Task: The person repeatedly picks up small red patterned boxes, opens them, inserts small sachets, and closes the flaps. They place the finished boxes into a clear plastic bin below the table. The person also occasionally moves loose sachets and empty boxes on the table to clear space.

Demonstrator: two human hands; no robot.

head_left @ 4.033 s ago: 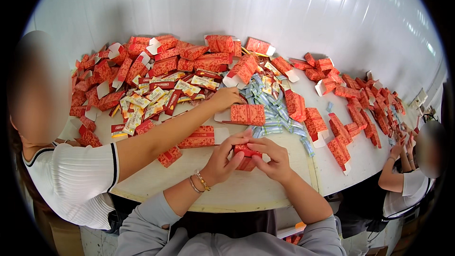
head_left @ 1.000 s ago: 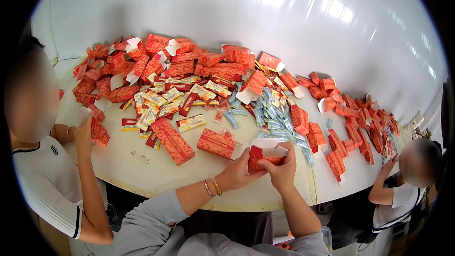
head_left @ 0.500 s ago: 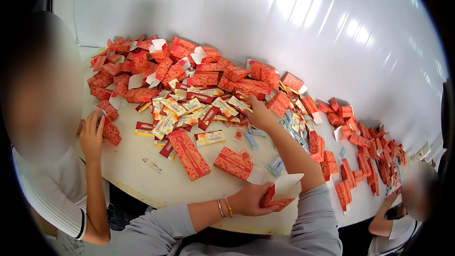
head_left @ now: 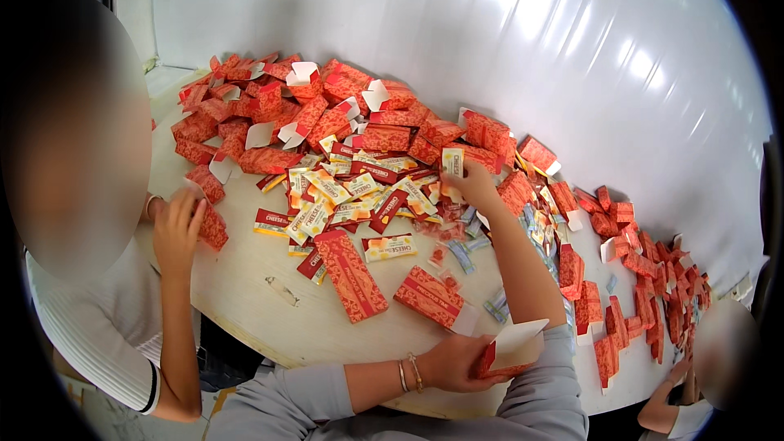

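Note:
Near the table's front edge, my left hand (head_left: 451,362) is wrapped round a red patterned carton (head_left: 490,365), its white end flap standing up. Farther out, my right hand (head_left: 475,185) pinches a small yellow and white snack packet (head_left: 452,161), held upright at the right side of a heap of similar packets (head_left: 329,188). Between my hands and that heap lie a long red carton (head_left: 351,276) and another red carton (head_left: 429,294) with its flap out. A single packet (head_left: 389,247) rests beyond them. Small blue sachets (head_left: 461,256) are scattered below my right wrist.
A large pile of red cartons (head_left: 269,106) lines the white wall (head_left: 327,8). More cartons (head_left: 608,310) spread rightward along the table (head_left: 253,310). At my left, a co-worker's hand (head_left: 178,229) is on a red carton (head_left: 213,227); another person (head_left: 678,412) sits far right.
My right hand has come up from the packet heap with a packet now showing in its fingers. My left hand still holds the carton. The whole view has shifted somewhat.

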